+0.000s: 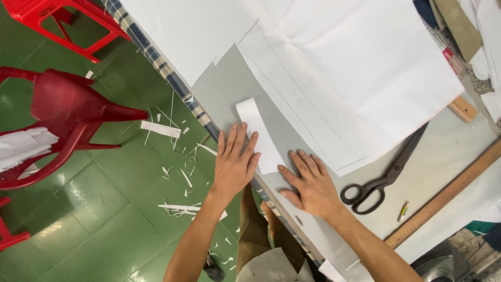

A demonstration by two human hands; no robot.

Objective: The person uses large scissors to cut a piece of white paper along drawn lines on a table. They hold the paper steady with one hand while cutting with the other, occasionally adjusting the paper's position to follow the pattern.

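Note:
My left hand (235, 159) lies flat on the grey table top (229, 89) near its edge, fingers spread, fingertips touching the left side of a narrow white paper strip (259, 133). My right hand (309, 183) rests flat beside it, fingers apart, with fingertips at the strip's lower end. Neither hand grips anything. A large white sheet (355, 68) with pencil lines lies just beyond the strip, overlapping other white sheets.
Black scissors (389, 175) lie right of my right hand, a small pencil (403, 211) and a long wooden ruler (443, 196) beyond them. Red plastic chairs (68, 109) stand on the green tiled floor (104, 209), strewn with paper scraps.

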